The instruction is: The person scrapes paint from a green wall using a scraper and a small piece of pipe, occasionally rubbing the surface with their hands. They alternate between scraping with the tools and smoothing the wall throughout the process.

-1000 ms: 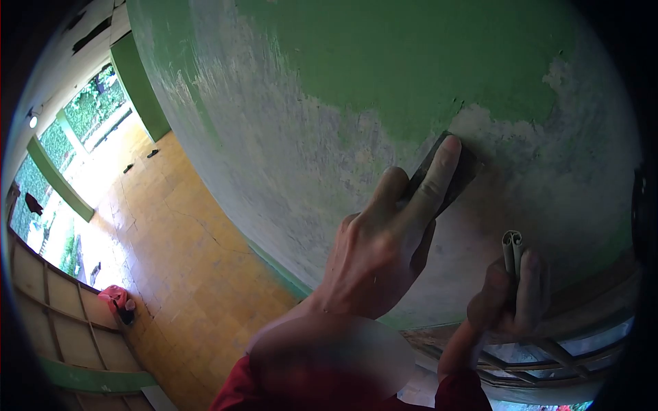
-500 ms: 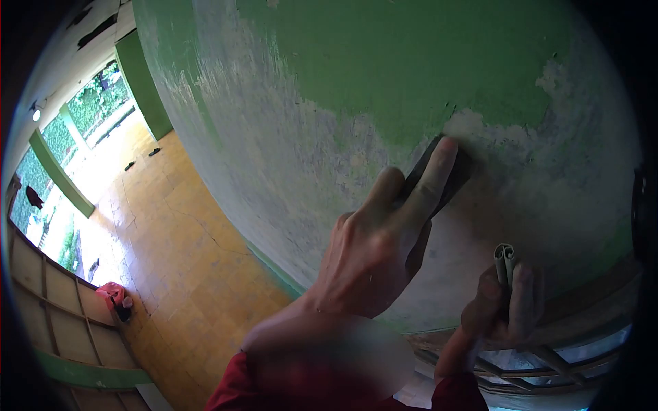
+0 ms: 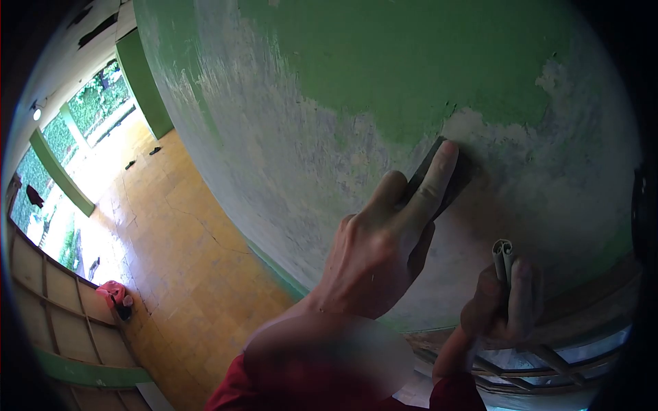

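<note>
My left hand (image 3: 373, 257) is in the middle of the view, its back toward me and the index finger stretched out. That finger presses a dark flat rectangular piece (image 3: 454, 186) against the wall (image 3: 329, 147), just below the edge of the green paint. Whether the piece is a scraper or sandpaper, I cannot make out. Lower right, my right hand (image 3: 504, 305) is closed around a grey-green rolled sheet (image 3: 503, 255), its two curled ends pointing up. The wall is partly green and partly patchy whitish grey.
A yellow-orange tiled floor (image 3: 185, 233) stretches along the left. A red plastic bag (image 3: 113, 293) lies by a wooden-framed panel (image 3: 72, 308). Footwear (image 3: 155, 151) sits near the bright opening with green pillars (image 3: 62, 171). Wooden window bars (image 3: 548, 363) are at lower right.
My left hand and the dark piece have shifted very slightly down the wall. The rolled sheet in my right hand has moved up a little.
</note>
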